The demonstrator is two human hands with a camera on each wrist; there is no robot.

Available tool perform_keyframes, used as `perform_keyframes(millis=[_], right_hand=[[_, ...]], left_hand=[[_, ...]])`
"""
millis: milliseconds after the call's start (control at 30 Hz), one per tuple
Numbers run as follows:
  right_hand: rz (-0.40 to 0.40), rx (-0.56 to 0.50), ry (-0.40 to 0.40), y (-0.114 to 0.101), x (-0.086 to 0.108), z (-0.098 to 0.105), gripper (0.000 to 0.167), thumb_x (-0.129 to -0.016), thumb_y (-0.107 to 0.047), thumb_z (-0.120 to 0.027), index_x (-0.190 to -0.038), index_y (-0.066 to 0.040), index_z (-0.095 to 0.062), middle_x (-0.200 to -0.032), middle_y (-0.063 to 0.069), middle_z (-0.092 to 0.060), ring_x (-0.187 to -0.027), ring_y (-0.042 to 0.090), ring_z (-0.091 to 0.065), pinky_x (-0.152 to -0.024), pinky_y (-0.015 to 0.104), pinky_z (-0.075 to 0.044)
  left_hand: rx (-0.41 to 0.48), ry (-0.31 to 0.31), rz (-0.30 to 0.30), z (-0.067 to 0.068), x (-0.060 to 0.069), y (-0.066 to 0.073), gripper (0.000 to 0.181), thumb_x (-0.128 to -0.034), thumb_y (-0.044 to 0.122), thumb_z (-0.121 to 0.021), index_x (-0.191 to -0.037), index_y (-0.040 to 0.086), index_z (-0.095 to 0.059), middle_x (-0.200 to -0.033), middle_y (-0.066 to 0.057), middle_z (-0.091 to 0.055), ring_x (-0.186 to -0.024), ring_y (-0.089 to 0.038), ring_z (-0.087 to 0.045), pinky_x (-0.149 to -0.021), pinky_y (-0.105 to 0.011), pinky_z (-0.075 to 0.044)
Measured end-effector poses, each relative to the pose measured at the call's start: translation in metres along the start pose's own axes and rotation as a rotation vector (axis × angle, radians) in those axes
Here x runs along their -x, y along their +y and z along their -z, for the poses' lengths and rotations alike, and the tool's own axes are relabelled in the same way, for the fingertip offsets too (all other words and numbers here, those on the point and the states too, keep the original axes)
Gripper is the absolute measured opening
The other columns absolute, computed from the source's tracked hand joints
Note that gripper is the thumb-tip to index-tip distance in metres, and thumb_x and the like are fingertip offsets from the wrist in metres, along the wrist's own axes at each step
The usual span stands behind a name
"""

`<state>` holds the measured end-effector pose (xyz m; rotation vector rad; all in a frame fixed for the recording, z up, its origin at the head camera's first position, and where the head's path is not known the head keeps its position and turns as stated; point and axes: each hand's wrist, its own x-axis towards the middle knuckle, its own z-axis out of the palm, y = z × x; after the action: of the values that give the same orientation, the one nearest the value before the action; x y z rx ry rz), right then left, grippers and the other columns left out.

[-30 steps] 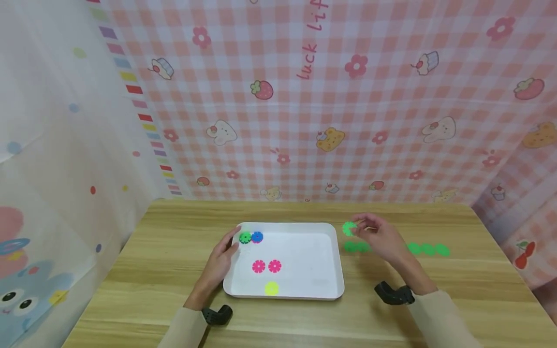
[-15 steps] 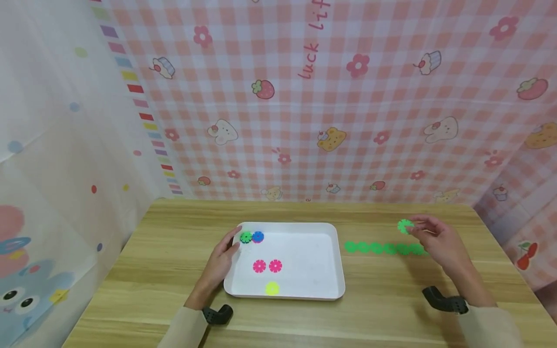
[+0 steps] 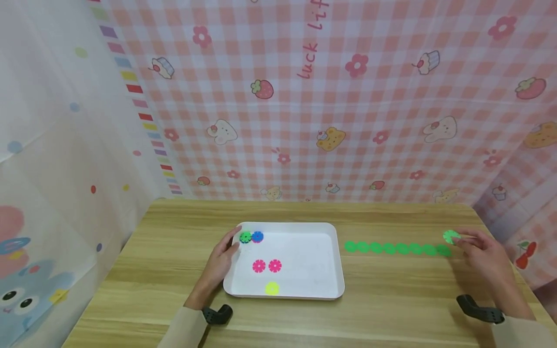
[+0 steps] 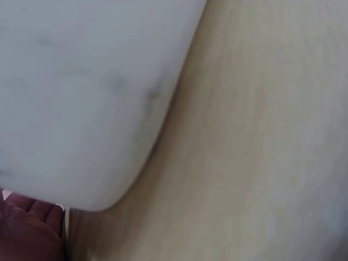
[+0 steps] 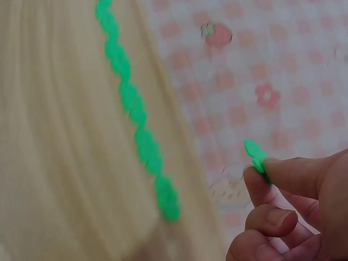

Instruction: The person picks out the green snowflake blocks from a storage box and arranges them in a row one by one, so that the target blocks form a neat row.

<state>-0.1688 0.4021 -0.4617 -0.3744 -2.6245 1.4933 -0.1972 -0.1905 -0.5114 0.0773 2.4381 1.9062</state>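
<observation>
My right hand pinches a green snowflake disc between thumb and fingertips, above the table's right side. Seen edge-on in the right wrist view, that disc is held clear of the tabletop. Below and left of it, several green discs lie in a straight row. My left hand holds the left edge of a white tray, thumb over the rim. Inside the tray lie two pink discs, a yellow disc, and, near the far left corner, a green disc beside a blue disc.
The wooden table extends around the tray and the row. A pink checked cloth hangs behind the table's far edge. A pale printed cloth hangs on the left.
My right hand has moved rightward along the green row with the pinched disc, then lowered a little near the row's right end. My left hand and the tray have stayed in place.
</observation>
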Motion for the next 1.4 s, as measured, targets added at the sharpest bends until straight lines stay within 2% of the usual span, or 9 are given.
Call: perform_keyframes(millis=[167, 300, 500, 600, 700, 833, 933, 1133, 1400], right_hand=[[-0.093, -0.061, 0.056, 0.022, -0.007, 0.004, 0.009, -0.098, -0.033, -0.062, -0.106, -0.036, -0.065, -0.078, -0.031, -0.061, -0.068, -0.001, -0.053, -0.055, 0.022, -0.044], [-0.151, -0.161, 0.077, 0.036, -0.01, 0.003, 0.01, -0.098, -0.027, -0.063, -0.097, -0.037, -0.063, -0.075, -0.026, -0.06, -0.057, 0.004, -0.049, -0.047, 0.024, -0.041], [-0.183, -0.209, 0.126, 0.046, -0.013, -0.003, 0.015, -0.097, -0.025, -0.063, -0.091, -0.039, -0.061, -0.07, -0.023, -0.059, -0.048, 0.006, -0.046, -0.041, 0.025, -0.039], [-0.175, -0.158, 0.131, 0.049, -0.014, -0.004, 0.013, -0.097, -0.026, -0.062, -0.092, -0.037, -0.061, -0.07, -0.026, -0.058, -0.052, 0.004, -0.048, -0.043, 0.024, -0.041], [-0.16, -0.053, 0.14, 0.052, -0.016, -0.005, 0.003, -0.098, -0.028, -0.06, -0.098, -0.029, -0.064, -0.071, -0.031, -0.055, -0.061, -0.002, -0.049, -0.05, 0.022, -0.043], [-0.161, 0.044, 0.168, 0.051, -0.016, -0.008, 0.014, -0.098, -0.031, -0.058, -0.103, -0.02, -0.065, -0.07, -0.034, -0.051, -0.069, -0.005, -0.049, -0.057, 0.02, -0.043], [-0.175, 0.052, 0.181, 0.049, -0.016, -0.009, 0.014, -0.098, -0.03, -0.059, -0.103, -0.019, -0.065, -0.069, -0.035, -0.05, -0.069, -0.006, -0.048, -0.058, 0.02, -0.043], [-0.168, 0.064, 0.211, 0.046, -0.015, -0.011, 0.022, -0.097, -0.025, -0.059, -0.108, -0.007, -0.064, -0.067, -0.035, -0.05, -0.066, -0.009, -0.047, -0.058, 0.016, -0.041], [-0.162, 0.094, 0.237, 0.046, -0.013, -0.013, 0.028, -0.097, -0.024, -0.06, -0.112, 0.0, -0.063, -0.067, -0.032, -0.049, -0.064, -0.007, -0.047, -0.057, 0.016, -0.041]], left_hand=[[-0.003, 0.008, 0.01, 0.0, 0.0, 0.001, 0.046, -0.1067, 0.011, -0.036, -0.153, 0.014, -0.038, -0.164, -0.008, -0.023, -0.153, -0.025, -0.012, -0.124, -0.046, -0.009], [-0.006, 0.009, 0.025, 0.0, -0.001, 0.001, 0.046, -0.1069, 0.013, -0.037, -0.153, 0.016, -0.038, -0.164, -0.006, -0.023, -0.153, -0.023, -0.012, -0.124, -0.045, -0.009], [-0.009, 0.012, 0.027, 0.0, -0.001, 0.0, 0.046, -0.107, 0.013, -0.036, -0.153, 0.017, -0.038, -0.164, -0.007, -0.023, -0.153, -0.024, -0.012, -0.124, -0.046, -0.009], [-0.007, 0.014, 0.017, 0.0, -0.001, 0.001, 0.046, -0.1067, 0.012, -0.037, -0.152, 0.015, -0.039, -0.163, -0.009, -0.024, -0.153, -0.025, -0.013, -0.124, -0.046, -0.009], [-0.003, 0.007, 0.018, 0.0, 0.0, 0.002, 0.046, -0.1066, 0.012, -0.037, -0.152, 0.015, -0.039, -0.164, -0.009, -0.023, -0.153, -0.024, -0.013, -0.124, -0.045, -0.009], [0.002, 0.003, 0.018, 0.0, 0.0, 0.002, 0.046, -0.1066, 0.012, -0.037, -0.153, 0.014, -0.038, -0.164, -0.009, -0.021, -0.153, -0.023, -0.013, -0.124, -0.045, -0.009], [0.002, 0.002, 0.01, 0.0, 0.0, 0.002, 0.046, -0.1065, 0.011, -0.037, -0.153, 0.013, -0.038, -0.164, -0.011, -0.021, -0.153, -0.026, -0.012, -0.124, -0.046, -0.009], [-0.01, 0.01, 0.004, 0.0, 0.0, 0.002, 0.047, -0.1065, 0.01, -0.037, -0.153, 0.013, -0.038, -0.164, -0.012, -0.022, -0.152, -0.029, -0.012, -0.123, -0.049, -0.009], [-0.011, 0.0, 0.027, 0.0, 0.001, 0.001, 0.046, -0.107, 0.013, -0.036, -0.153, 0.017, -0.037, -0.165, -0.007, -0.02, -0.153, -0.024, -0.011, -0.124, -0.046, -0.009]])
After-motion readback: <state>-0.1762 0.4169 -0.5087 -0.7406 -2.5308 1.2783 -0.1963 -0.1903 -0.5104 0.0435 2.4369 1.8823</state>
